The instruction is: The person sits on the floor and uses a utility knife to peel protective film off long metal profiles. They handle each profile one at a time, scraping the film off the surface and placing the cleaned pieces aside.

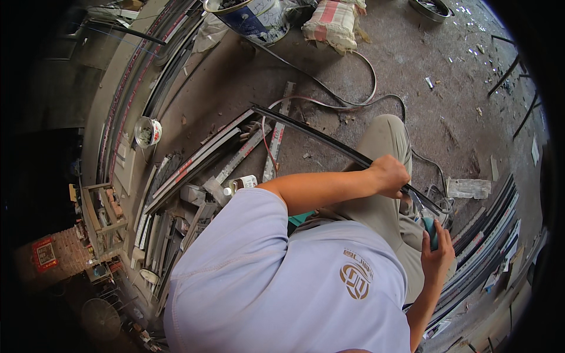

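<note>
My left hand (389, 176) is wrapped round a long dark metal profile (318, 135), close to its near right end. From there the profile slants away to the far left across my knee. My right hand (436, 253) is closed round a teal-handled tool (431, 232). Its narrow, light-coloured front part points at the profile's end, just beyond my left fist. Whether the tool touches the profile I cannot make out. Both hands are above my bent leg in beige trousers (382, 138).
Loose profiles (200, 159) and a bottle (240, 184) lie to the left. More long strips (477, 253) are stacked at the right. A cable (374, 88) winds over the floor. Further off stand a paint bucket (250, 20), a wrapped bundle (333, 25) and a small tub (148, 132).
</note>
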`<state>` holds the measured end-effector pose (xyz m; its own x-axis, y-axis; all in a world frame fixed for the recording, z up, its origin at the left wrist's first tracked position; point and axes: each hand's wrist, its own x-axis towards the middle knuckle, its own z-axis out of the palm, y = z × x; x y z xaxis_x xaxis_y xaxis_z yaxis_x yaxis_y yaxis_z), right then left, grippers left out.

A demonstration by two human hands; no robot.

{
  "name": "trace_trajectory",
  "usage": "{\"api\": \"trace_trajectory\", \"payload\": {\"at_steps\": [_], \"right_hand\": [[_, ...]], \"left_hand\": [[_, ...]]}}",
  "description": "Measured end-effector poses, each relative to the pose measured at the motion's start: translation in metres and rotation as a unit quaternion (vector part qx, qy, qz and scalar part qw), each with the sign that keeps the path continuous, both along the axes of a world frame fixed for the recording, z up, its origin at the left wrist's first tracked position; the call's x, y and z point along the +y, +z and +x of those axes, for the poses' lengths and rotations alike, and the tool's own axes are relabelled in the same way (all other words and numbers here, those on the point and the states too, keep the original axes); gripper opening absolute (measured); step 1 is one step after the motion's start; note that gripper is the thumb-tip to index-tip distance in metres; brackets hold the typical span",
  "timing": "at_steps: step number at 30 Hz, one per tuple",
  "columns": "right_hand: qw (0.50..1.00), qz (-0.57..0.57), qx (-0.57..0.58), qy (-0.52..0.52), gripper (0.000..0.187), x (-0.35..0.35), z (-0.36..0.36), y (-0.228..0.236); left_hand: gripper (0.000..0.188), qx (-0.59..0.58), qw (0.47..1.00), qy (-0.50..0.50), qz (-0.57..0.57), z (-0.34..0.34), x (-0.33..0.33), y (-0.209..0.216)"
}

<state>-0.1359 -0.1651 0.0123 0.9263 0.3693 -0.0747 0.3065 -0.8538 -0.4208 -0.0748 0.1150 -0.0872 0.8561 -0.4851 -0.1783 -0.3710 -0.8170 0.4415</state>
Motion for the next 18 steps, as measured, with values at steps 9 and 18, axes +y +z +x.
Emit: {"api": "trace_trajectory", "payload": {"at_steps": [9,18], "right_hand": [[0.998,0.014,-0.042,0.035,0.04,0.0046,0.0034,-0.0054],[0.997,0.026,-0.055,0.036,0.042,0.0048,-0.0022,-0.0077]], "left_hand": [[0.069,-0.008,1.0,0.011,-0.008,-0.0021,-0.0009,-0.0006],[0.067,0.005,1.0,0.02,-0.019,-0.0044,-0.0011,-0.0018]]}}
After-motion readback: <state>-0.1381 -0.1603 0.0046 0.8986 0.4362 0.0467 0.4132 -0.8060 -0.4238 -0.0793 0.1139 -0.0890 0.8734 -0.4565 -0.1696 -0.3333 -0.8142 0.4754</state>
